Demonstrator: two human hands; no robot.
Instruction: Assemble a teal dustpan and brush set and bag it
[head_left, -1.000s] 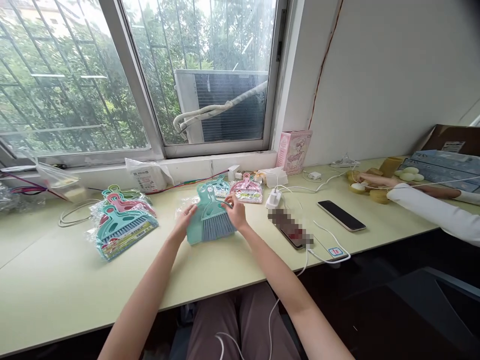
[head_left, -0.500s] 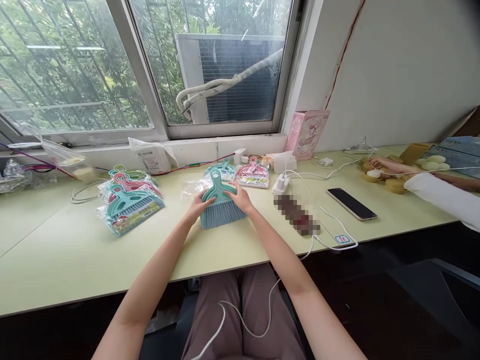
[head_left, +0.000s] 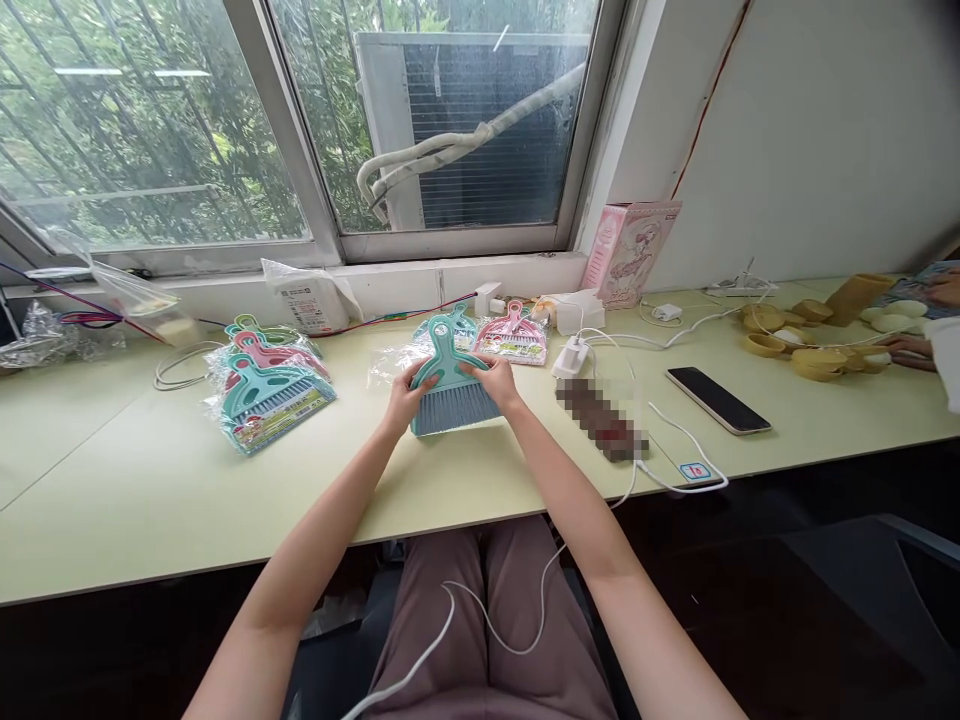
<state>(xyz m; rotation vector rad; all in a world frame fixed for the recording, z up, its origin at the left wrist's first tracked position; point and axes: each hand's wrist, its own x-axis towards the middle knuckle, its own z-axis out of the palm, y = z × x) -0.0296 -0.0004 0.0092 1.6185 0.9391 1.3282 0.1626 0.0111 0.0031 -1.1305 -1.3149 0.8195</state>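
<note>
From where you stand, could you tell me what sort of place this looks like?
Probably a small packing workroom: one long desk under a window, a pile of bagged brush sets, and both hands on a loose teal brush.

One camera only, worn on my head — it looks forward and down across the desk (head_left: 150, 500) toward the window (head_left: 442, 120), near enough that my forearms fill the lower middle. My left hand (head_left: 405, 397) and right hand (head_left: 501, 380) sit mid-frame — there's no second view to share anything.
</note>
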